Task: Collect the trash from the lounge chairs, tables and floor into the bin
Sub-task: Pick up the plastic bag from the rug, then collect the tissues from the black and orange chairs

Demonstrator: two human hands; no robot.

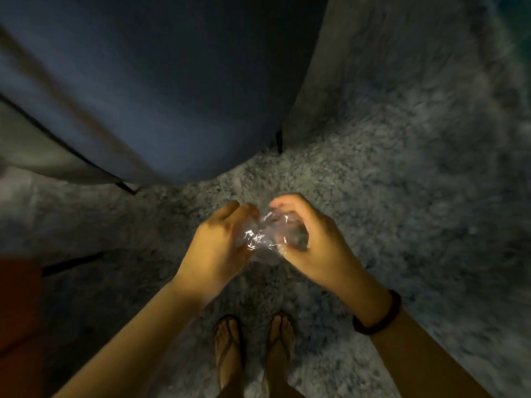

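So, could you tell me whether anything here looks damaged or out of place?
Only the crumpled clear plastic, scrunched between the left hand and right hand above the gravelly ground; nothing else stands out.

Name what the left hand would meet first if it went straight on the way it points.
Probably the plastic, which the left hand seems to touch; beyond it, the right hand.

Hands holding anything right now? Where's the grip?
Yes: crumpled clear plastic, held between both hands. The right hand curls its fingers over its right end; the left hand cups its left end.
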